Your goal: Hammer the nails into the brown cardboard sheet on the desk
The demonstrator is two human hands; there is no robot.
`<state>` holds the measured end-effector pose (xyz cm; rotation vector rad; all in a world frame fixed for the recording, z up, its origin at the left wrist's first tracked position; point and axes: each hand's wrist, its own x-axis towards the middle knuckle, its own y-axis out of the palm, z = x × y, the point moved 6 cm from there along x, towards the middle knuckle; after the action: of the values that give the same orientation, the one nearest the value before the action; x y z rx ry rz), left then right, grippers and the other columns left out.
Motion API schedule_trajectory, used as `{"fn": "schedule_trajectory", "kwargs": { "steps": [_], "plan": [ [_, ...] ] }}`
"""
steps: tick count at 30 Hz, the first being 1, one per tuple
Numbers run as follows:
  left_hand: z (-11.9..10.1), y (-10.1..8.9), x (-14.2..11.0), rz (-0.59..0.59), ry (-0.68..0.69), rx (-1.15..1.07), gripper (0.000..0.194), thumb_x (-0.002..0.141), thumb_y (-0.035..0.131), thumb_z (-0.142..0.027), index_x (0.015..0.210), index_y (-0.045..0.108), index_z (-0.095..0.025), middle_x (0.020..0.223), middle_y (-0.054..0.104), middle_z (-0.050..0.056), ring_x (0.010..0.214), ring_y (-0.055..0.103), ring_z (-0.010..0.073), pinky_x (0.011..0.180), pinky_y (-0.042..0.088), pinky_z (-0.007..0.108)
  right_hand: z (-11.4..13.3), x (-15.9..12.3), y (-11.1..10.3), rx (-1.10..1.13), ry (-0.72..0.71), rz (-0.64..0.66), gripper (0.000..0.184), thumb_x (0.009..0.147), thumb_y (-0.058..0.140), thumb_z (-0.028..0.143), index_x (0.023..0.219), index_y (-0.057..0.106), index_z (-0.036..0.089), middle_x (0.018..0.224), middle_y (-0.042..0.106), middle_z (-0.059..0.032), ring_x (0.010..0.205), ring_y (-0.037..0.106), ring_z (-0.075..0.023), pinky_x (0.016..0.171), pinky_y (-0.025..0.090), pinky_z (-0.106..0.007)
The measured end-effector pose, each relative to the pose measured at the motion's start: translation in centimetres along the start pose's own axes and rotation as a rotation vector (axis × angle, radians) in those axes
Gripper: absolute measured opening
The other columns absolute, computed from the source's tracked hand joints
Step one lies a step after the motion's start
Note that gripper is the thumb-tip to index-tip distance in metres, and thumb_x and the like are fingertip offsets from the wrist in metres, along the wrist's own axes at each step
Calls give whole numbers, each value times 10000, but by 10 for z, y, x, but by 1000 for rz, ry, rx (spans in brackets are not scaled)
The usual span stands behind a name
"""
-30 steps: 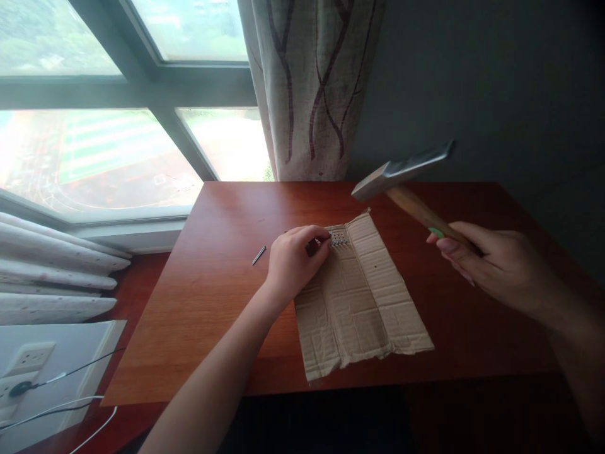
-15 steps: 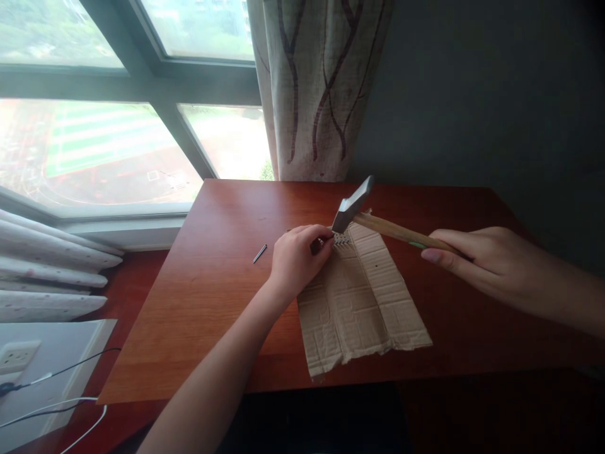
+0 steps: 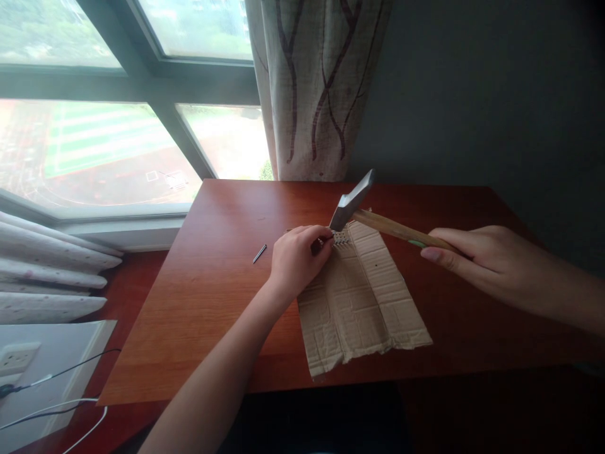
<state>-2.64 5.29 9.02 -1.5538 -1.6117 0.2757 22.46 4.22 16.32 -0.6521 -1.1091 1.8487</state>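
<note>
My right hand [image 3: 486, 255] is closed round the wooden handle of a hammer [image 3: 394, 227]. The hammer's grey metal head slants just above my left fingertips; whether it touches anything there I cannot tell. My left hand [image 3: 300, 255] rests near the far end of a creased brown cardboard piece [image 3: 359, 302], thumb and forefinger pinched together. What the pinch holds is too small and too hidden to make out. Beside those fingertips, a cluster of small dark and shiny spots [image 3: 341, 239] marks the cardboard. Left of my hand lies a thin metal rod [image 3: 259, 253].
The cardboard lies on a reddish-brown wooden table [image 3: 203, 302]. A window and a patterned curtain [image 3: 321, 94] stand behind it. At lower left, cables [image 3: 61, 369] run from a wall socket [image 3: 19, 359] close to the table's corner.
The hammer head has risen very slightly. My left hand, the cardboard and the metal rod stay where they were.
</note>
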Motion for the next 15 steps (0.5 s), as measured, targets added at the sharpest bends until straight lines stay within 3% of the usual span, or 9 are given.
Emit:
{"fn": "schedule_trajectory", "kwargs": {
  "steps": [6,15],
  "plan": [
    [0,0,1,11,-4,11,64,893,674,-216,885,734,-236,794,776,-4,695,690,159,646,482,278,-3,0,5,-14,31,21,544,984,442,704,719,594,254,528,533,12,446,469,-155,471,302,-312],
    [2,1,1,0,-10,-4,57,887,684,-219,893,739,-233,796,772,2,700,689,161,657,487,284,1,-3,-4,-73,127,51,586,977,387,752,725,549,248,538,525,15,476,488,-158,512,326,-329]
  ]
}}
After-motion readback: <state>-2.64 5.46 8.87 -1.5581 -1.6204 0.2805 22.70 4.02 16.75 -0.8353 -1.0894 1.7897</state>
